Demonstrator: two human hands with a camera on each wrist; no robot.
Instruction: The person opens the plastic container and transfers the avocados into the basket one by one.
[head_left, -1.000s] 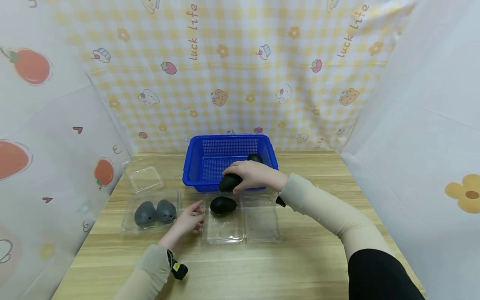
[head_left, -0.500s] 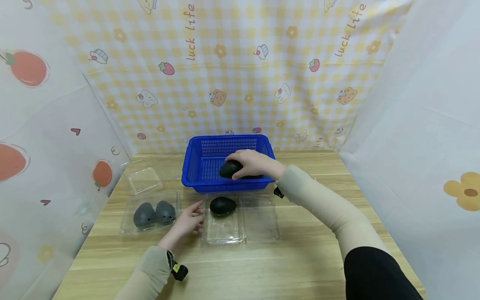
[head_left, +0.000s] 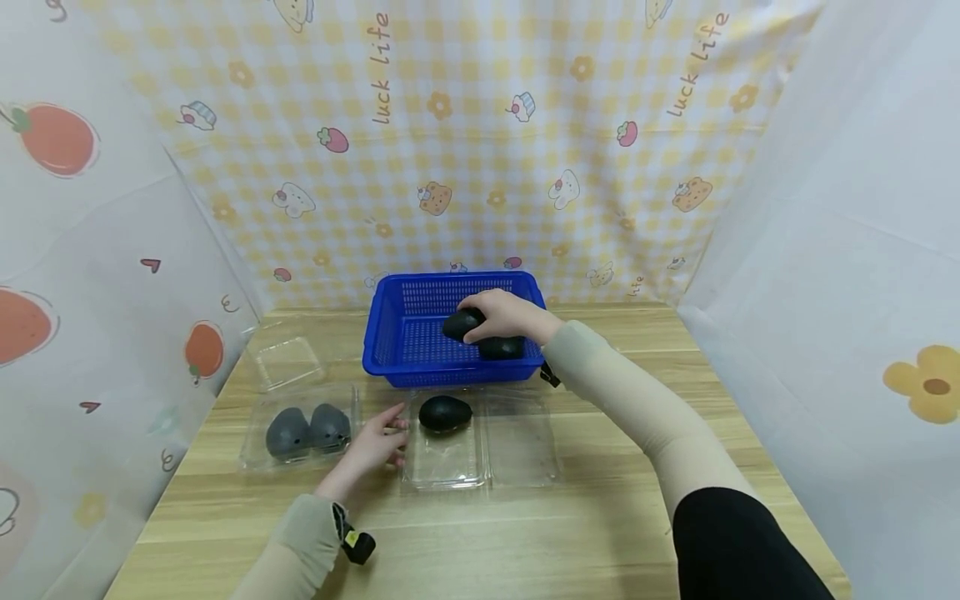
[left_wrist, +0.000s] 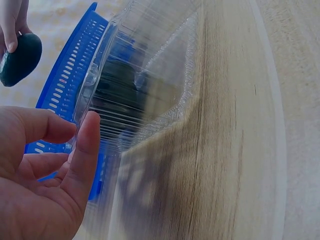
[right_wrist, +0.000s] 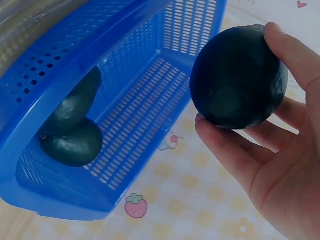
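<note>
My right hand [head_left: 498, 312] grips a dark green avocado [right_wrist: 237, 80] above the blue basket [head_left: 390, 367], thumb on one side and fingers on the other. Inside the basket lie two more avocados, one at the corner [right_wrist: 75, 145] with the other against it. In the head view, an avocado [head_left: 444, 414] lies sideways at the back of a clear plastic clamshell container [head_left: 450, 462], its lid [head_left: 522, 450] folded out to the right. My left hand [head_left: 375, 442] is at the container's left side, fingers loosely bent, with thumb and index fingertips right at the rim [left_wrist: 92, 75].
To the left, a second clear container [head_left: 251, 446] is closed over two avocados [head_left: 287, 433], which look grey through the plastic. Behind it on the wooden table [head_left: 480, 550] sits another clear plastic container [head_left: 288, 362]. A checked cloth [head_left: 480, 167] hangs behind the basket.
My right hand has moved back from over the basket's front rim to above its inside, still gripping the avocado. An avocado in the basket shows again below it. My left hand stays put.
</note>
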